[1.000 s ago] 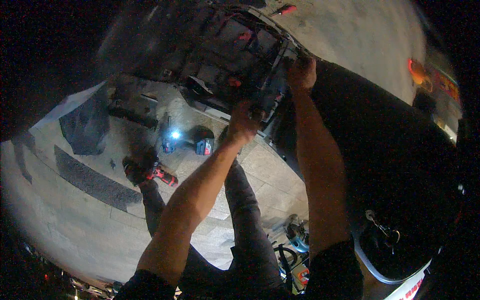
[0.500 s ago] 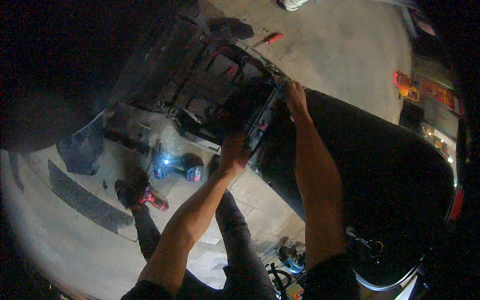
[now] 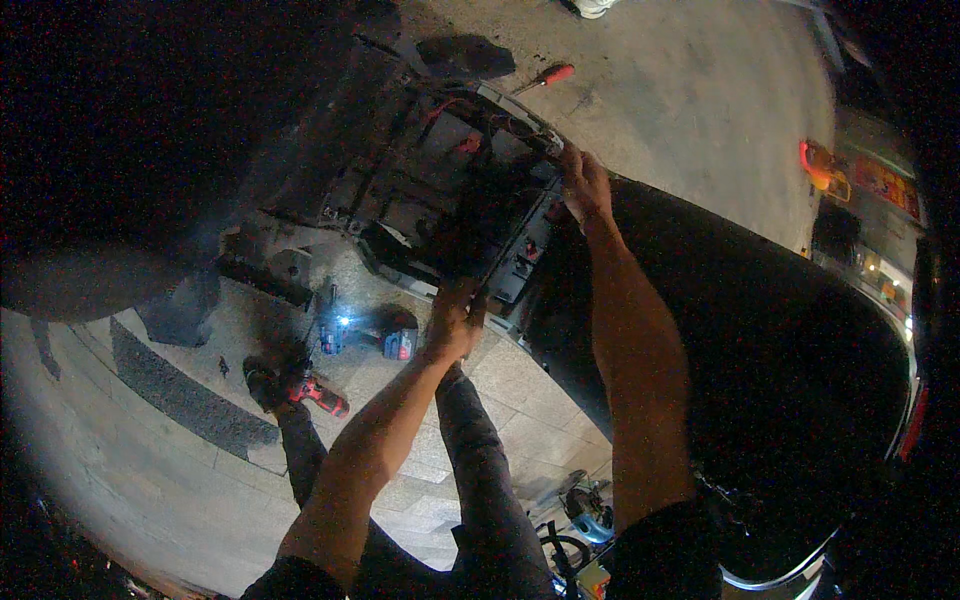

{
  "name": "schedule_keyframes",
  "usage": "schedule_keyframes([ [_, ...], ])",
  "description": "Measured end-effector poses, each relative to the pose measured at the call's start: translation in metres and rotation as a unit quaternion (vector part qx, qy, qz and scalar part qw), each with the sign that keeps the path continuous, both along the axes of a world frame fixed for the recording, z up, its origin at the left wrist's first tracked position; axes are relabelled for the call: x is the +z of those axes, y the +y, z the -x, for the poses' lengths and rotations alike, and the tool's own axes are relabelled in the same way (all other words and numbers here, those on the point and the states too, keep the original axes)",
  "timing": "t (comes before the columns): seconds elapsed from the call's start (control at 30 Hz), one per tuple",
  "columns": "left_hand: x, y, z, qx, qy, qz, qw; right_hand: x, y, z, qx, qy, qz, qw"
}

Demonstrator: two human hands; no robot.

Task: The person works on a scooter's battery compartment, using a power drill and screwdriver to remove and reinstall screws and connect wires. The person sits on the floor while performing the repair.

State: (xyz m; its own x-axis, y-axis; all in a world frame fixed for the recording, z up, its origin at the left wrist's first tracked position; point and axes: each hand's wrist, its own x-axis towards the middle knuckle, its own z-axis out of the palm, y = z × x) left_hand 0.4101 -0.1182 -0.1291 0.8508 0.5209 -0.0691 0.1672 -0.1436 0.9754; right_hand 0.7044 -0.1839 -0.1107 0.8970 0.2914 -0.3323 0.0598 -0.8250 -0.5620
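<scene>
An opened vehicle compartment (image 3: 460, 140) lies in front of me, with a pale rim, dark inner framework and a few red wires or parts. Across its right end runs a dark panel-like piece (image 3: 522, 232); its full shape is lost in shadow. My left hand (image 3: 455, 320) is closed at its near end, fingers partly hidden. My right hand (image 3: 586, 190) is closed at its far end, by the rim corner. Beside the piece, a light ledge (image 3: 515, 270) with small dark and red bits shows.
A red-handled screwdriver (image 3: 550, 78) lies on the ground beyond the compartment. Left of my legs are a red cordless power tool (image 3: 322, 395) and a blue one (image 3: 332, 335) with its lamp lit. A large black surface (image 3: 740, 330) fills the right. An orange-red light (image 3: 815, 165) glows farther off.
My left hand has shifted slightly left and toward me, my right hand slightly up. The dark piece has moved left with them, uncovering more of the light ledge.
</scene>
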Motion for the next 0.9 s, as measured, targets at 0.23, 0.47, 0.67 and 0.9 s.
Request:
schedule_keyframes([
  [0.23, 0.003, 0.008, 0.007, 0.005, 0.009, -0.003, 1.000, 0.002, -0.007, 0.003, -0.082, 0.090, -0.083, 0.989],
  [0.47, 0.015, -0.009, 0.082, -0.025, -0.002, 0.015, 1.000, -0.017, -0.047, -0.020, 0.132, -0.020, -0.042, 0.990],
  [0.67, 0.097, 0.010, 0.215, 0.015, 0.076, 0.029, 0.997, 0.039, -0.015, 0.013, -0.011, 0.047, -0.027, 0.998],
  [0.9, 0.153, 0.039, 0.399, 0.473, 0.289, 0.328, 0.765, 0.100, -0.012, 0.122, -0.040, -0.096, -0.110, 0.988],
])
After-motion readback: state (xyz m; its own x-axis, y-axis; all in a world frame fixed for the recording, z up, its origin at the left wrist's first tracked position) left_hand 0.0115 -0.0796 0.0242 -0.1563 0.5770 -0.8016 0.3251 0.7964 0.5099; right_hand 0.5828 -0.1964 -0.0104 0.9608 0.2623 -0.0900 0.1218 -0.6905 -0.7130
